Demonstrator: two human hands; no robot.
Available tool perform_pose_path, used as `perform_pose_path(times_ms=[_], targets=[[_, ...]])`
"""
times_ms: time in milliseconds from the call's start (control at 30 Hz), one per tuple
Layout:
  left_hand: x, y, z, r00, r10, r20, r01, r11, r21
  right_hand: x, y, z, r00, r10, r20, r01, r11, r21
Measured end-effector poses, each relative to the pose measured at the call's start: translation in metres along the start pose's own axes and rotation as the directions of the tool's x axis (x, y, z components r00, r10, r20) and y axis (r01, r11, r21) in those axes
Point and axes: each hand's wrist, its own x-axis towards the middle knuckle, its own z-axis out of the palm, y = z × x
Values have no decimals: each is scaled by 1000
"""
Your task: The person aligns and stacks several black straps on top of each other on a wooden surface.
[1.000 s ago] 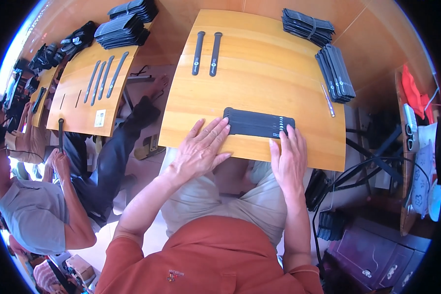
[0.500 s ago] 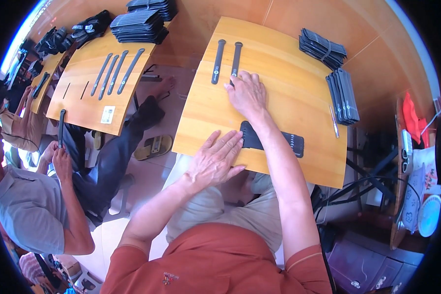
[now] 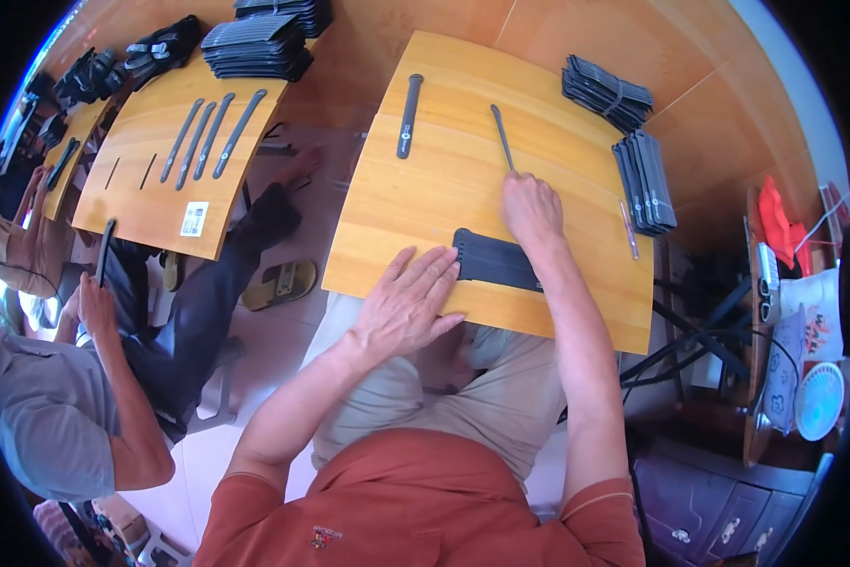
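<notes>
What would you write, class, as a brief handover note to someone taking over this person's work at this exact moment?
Left hand: flat, open, on the board's near edge, fingertips at the black pouch.
Right hand: closed on the near end of a thin dark strip.
A wider black strip lies untouched at the wooden board's far left.
Done: one strip in hand. Left: the wider strip still lies on the board.

We wear a rust-orange short-sleeved shirt with a small dark mark on the chest, and beige trousers. Our forearms are bare, and so are our left hand (image 3: 408, 304) and right hand (image 3: 531, 210): no gloves, rings or watch.
</notes>
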Motion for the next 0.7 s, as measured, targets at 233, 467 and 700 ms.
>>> perform_pose_path(times_ms=[233,467,700], targets=[[-1,-3,-6,994,-73,-83,52,970,-239,-63,30,-47,957,19,-289,93,925,369],[-2,31,-13,928,-153,-341,41,948,-315,-167,-9,-121,918,-158,-364,353,744,567],[-9,49,-16,940,0,-342,-173,862,-476,-211,-15,-142,831,-306,-465,555,519,650]])
